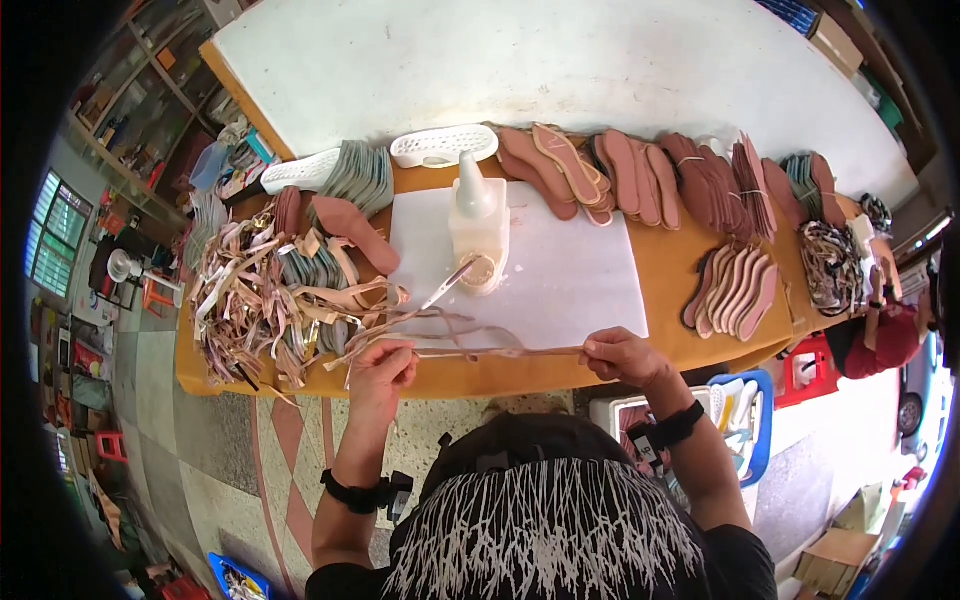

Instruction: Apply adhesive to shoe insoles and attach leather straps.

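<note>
Between my two hands a thin brownish strap [505, 352] is drawn out nearly straight above the table's front edge. My left hand [385, 364] is closed on its left end, beside a big tangled heap of tan and brown straps [245, 300]. The right end sits pinched in the fingers of my right hand [622, 356]. More loose straps trail from the heap past my left hand. Beyond the strap, a cream glue pot [482, 232] with an upturned pale bottle [478, 190] stands on a white sheet [590, 270]. A brush [450, 284] leans across the pot's round opening.
Brown shoe insoles [640, 180] lie in stacks along the back of the mustard-covered table [680, 345]; another fan of insoles [735, 292] lies at right. White soles [443, 146] rest by the upright white board [560, 60]. A blue bin [748, 425] stands right, below a person [890, 335].
</note>
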Demonstrator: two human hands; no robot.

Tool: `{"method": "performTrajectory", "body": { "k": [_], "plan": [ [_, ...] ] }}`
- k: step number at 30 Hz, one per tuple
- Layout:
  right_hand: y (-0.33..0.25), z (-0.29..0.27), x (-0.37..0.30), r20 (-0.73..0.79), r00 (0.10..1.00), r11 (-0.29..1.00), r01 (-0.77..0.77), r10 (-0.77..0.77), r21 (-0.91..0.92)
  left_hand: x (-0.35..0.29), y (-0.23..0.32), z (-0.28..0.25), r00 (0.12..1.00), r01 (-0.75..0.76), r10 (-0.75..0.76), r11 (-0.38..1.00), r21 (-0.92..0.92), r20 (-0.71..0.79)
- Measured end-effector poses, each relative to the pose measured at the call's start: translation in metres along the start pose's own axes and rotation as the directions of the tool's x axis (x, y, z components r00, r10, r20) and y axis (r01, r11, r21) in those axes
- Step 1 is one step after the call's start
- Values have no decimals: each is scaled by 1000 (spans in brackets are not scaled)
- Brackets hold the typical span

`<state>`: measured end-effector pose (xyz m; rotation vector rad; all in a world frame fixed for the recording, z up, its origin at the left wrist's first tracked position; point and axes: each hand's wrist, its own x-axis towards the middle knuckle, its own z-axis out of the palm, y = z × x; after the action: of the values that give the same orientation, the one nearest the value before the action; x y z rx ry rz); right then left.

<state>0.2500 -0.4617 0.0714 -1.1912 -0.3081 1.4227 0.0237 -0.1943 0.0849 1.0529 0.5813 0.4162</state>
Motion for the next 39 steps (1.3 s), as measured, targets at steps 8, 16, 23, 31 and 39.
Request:
{"method": "performTrajectory", "body": {
  "k": [8, 16, 23, 31, 39],
  "plan": [
    [-18, 19, -19, -118, 982, 972, 121, -147, -201, 22, -2, 15, 963, -266, 128, 583, 768, 236],
    [-52, 50, -59, -122, 930, 870, 269, -346, -414, 33, 0, 138, 604, -684, 157, 605, 407, 781],
    [-50, 28, -94, -287, 848, 833, 274, -445, -481, 38, -9, 166, 587, -129, -266, 902, 413, 765],
    [-37, 15, -101, -358, 704, 751, 382, -614, -539, 36, -4, 183, 641, 0, -375, 873, 488, 670],
    [-31, -4, -98, -322, 508, 600, 633, -799, -489, 26, 14, 194, 747, -13, -309, 878, 478, 589]
  ]
}}
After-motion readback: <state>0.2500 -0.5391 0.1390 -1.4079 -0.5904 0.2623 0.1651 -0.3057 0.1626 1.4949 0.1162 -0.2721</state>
